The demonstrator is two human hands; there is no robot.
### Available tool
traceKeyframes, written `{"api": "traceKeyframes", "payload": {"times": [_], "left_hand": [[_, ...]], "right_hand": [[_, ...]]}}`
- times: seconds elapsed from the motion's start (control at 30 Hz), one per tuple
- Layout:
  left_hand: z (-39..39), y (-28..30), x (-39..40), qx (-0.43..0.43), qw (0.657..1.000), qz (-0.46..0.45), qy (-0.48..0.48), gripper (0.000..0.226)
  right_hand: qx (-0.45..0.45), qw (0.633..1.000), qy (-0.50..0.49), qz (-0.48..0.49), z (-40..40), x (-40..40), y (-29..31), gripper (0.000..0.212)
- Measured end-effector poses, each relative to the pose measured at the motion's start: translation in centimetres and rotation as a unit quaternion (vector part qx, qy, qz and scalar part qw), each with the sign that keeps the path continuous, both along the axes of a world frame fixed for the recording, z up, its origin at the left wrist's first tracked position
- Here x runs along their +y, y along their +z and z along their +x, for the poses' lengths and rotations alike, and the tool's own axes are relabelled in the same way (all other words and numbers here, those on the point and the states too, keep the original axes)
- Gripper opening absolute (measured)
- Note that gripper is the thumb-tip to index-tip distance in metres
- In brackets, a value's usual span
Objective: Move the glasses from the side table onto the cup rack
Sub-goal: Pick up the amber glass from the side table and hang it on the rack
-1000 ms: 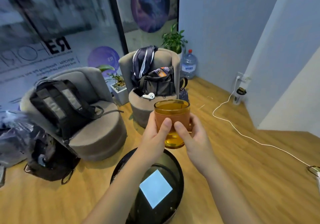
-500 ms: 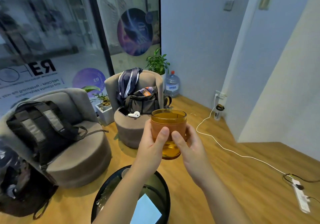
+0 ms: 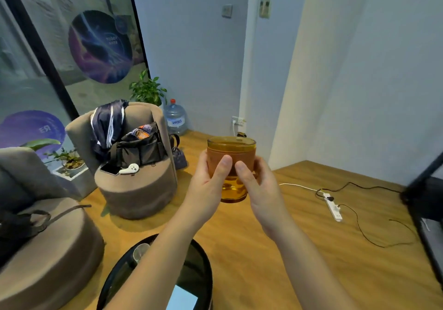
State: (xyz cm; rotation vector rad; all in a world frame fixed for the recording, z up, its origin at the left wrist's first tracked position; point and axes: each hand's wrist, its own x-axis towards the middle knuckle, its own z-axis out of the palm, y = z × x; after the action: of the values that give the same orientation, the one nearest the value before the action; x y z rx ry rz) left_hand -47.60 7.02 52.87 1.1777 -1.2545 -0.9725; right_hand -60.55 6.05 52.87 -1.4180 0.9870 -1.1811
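An amber glass (image 3: 233, 191) stands upright in the air at the middle of the view, held from both sides. My left hand (image 3: 206, 186) wraps its left side with the thumb on the front. My right hand (image 3: 260, 185) grips its right side, thumb beside the other thumb. Below my forearms is the round black glass-topped side table (image 3: 199, 261), with a clear glass (image 3: 141, 254) at its far left edge, partly hidden by my left arm. No cup rack is visible.
Two grey round armchairs stand left: the far one (image 3: 136, 190) holds a black bag and jacket, the near one (image 3: 48, 249) a backpack strap. A white power strip (image 3: 333, 208) with cables lies on the wooden floor at right. A dark furniture edge (image 3: 426, 190) is far right.
The view has swung right and upward; the chairs slid left, and the power strip and dark furniture edge came into view. Both hands keep the same hold on the amber glass.
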Motion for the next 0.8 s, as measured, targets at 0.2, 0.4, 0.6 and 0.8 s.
{"api": "traceKeyframes", "payload": {"times": [0.2, 0.4, 0.6, 0.8], "left_hand": [[-2.8, -0.2, 3.6, 0.026, 0.995, -0.011, -0.099, 0.044], [-10.1, -0.3, 6.1, 0.022, 0.975, -0.007, -0.222, 0.056], [-20.7, 1.1, 11.3, 0.018, 0.936, -0.017, -0.351, 0.078], [-31.8, 1.7, 20.0, 0.025, 0.877, -0.018, -0.479, 0.062]], "right_hand": [[0.001, 0.996, -0.091, -0.012, -2.4, 5.7, -0.9, 0.057], [0.027, 0.973, -0.228, -0.016, -9.2, 11.9, -0.8, 0.052], [0.058, 0.934, -0.351, -0.031, -18.0, 20.5, 0.9, 0.054], [0.088, 0.874, -0.477, -0.026, -27.1, 31.7, 1.0, 0.064]]}}
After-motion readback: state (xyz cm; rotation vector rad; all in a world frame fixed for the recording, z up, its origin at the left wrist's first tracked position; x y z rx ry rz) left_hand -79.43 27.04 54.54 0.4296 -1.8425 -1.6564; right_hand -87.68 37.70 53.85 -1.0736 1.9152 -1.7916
